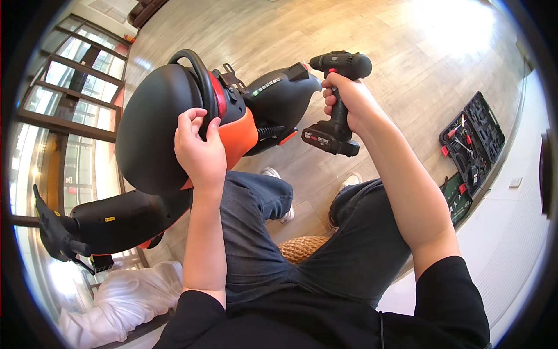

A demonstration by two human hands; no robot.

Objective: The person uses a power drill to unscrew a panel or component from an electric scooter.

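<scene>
My left hand (197, 142) has its fingers curled on the curved black grab handle (195, 64) behind the wide black seat (145, 128) of an orange-and-black scooter (238, 136). A red lamp and a small dark metal bracket (232, 78) show just right of that handle. In my right hand (343, 99) is a black cordless drill (349, 67), held upright by its grip, battery at the bottom and nose pointing left, near the rounded black rear part (282, 99) of the scooter. What is in the drill's chuck is too small to make out.
An open black tool case (488, 128) with tools lies on the wooden floor (407, 70) at right, beside a green case (456, 200). The scooter's front end (104, 221) extends lower left, near white plastic sheeting (122, 302). Glazed doors line the left. A woven seat (302, 247) shows between my legs.
</scene>
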